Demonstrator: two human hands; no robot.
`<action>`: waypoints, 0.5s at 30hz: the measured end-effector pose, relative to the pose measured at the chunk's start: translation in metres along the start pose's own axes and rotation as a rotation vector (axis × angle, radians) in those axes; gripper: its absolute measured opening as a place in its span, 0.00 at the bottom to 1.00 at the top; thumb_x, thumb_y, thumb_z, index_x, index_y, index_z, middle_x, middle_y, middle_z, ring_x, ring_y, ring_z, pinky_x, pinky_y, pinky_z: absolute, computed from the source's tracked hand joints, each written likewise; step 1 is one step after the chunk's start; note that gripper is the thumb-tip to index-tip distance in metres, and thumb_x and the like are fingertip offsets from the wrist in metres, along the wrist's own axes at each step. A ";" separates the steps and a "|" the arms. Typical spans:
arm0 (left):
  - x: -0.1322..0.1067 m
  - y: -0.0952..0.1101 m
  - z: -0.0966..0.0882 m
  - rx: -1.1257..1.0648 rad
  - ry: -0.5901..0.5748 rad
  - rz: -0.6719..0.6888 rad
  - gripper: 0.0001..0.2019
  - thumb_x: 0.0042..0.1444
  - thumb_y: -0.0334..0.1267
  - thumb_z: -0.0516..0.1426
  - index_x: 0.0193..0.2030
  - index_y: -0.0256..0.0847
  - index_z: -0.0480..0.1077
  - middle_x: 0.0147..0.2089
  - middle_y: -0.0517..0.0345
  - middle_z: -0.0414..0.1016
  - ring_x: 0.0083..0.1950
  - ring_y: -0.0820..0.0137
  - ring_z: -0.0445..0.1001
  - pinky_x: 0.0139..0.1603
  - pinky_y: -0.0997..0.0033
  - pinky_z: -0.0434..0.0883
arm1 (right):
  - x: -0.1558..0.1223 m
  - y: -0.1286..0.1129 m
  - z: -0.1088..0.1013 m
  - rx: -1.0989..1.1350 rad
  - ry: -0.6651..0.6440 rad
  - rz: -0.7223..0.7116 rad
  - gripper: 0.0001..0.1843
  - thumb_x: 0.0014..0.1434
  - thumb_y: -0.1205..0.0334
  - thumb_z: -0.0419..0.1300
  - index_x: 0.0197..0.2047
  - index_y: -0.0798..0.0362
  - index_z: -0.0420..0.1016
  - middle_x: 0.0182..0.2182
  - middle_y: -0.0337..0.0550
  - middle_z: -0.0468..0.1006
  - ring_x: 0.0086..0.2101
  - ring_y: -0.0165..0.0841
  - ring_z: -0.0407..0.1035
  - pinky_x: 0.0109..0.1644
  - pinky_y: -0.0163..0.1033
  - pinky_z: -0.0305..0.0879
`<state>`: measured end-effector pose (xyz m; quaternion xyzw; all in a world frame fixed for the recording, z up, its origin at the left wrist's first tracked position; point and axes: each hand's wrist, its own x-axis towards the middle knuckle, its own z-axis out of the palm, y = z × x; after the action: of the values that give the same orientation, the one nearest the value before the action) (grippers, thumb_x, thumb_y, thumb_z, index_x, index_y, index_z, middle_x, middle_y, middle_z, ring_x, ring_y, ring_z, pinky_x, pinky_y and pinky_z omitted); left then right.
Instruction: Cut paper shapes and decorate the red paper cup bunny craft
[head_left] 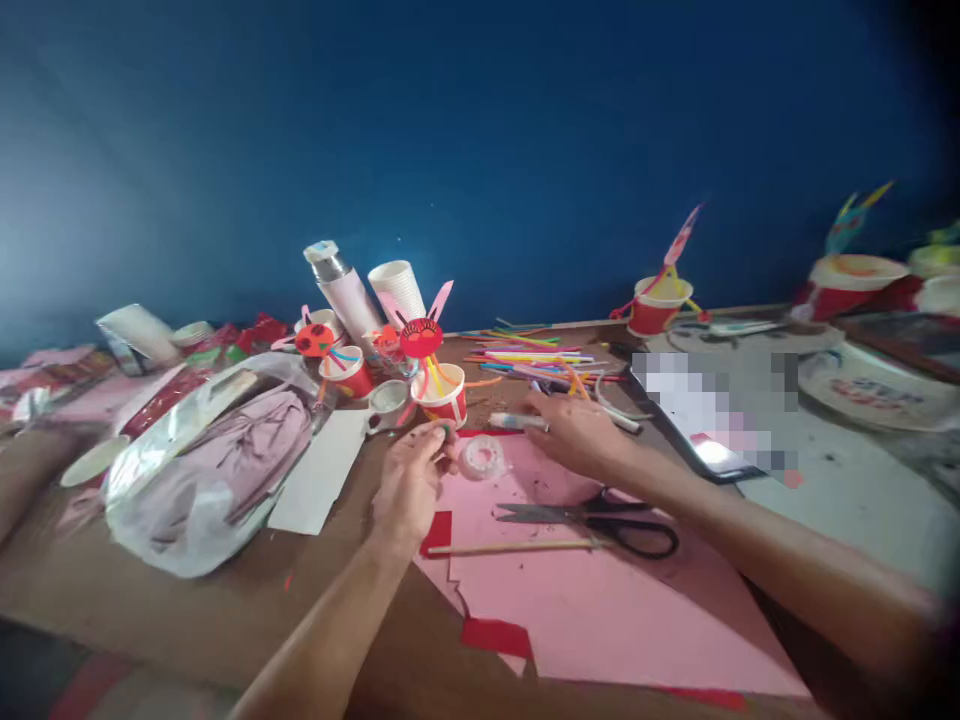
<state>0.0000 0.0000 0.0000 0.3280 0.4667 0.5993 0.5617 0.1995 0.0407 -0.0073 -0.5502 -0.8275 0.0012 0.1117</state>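
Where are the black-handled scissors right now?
The scissors lie on the pink sheet, right of centre in the head view, below the right hand, blades pointing left between the tape roll and thin stick.

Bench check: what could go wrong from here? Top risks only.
1. The black-handled metal scissors lie on the pink paper sheet beside the right forearm, tips toward the left hand; a sweep across could nick skin.
2. The red-and-white paper cup with a red paper face above it stands just beyond the left hand; a knock might tip it.
3. The clear round tape roll lies near the right hand and could get pushed aside.
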 end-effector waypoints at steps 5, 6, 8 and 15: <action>0.001 -0.003 0.000 -0.052 -0.046 -0.095 0.10 0.42 0.35 0.62 0.32 0.33 0.72 0.27 0.60 0.71 0.24 0.78 0.65 0.23 0.77 0.63 | 0.001 -0.010 0.011 -0.081 0.039 -0.068 0.12 0.58 0.63 0.52 0.42 0.55 0.73 0.30 0.49 0.79 0.35 0.42 0.72 0.37 0.40 0.53; 0.000 -0.003 0.000 -0.064 -0.054 -0.127 0.09 0.42 0.34 0.62 0.32 0.33 0.73 0.27 0.60 0.71 0.24 0.78 0.65 0.23 0.77 0.63 | 0.001 -0.010 0.010 -0.080 0.075 -0.097 0.11 0.58 0.63 0.52 0.41 0.55 0.73 0.30 0.48 0.79 0.35 0.41 0.71 0.38 0.40 0.53; -0.001 -0.004 0.001 -0.085 -0.058 -0.193 0.09 0.42 0.34 0.62 0.32 0.33 0.73 0.26 0.60 0.71 0.23 0.79 0.65 0.23 0.78 0.63 | 0.000 -0.010 0.006 -0.045 0.179 -0.171 0.10 0.59 0.63 0.52 0.37 0.53 0.75 0.31 0.46 0.79 0.36 0.40 0.70 0.38 0.40 0.53; -0.008 -0.005 0.006 -0.114 -0.101 -0.321 0.05 0.42 0.32 0.61 0.24 0.35 0.69 0.21 0.62 0.68 0.22 0.78 0.62 0.21 0.77 0.62 | -0.009 -0.022 -0.011 0.205 0.472 -0.561 0.11 0.61 0.68 0.51 0.35 0.53 0.75 0.32 0.42 0.77 0.34 0.33 0.66 0.40 0.40 0.53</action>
<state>0.0089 -0.0073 -0.0012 0.2467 0.4495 0.5099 0.6907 0.1847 0.0224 0.0048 -0.2732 -0.8932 -0.0732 0.3496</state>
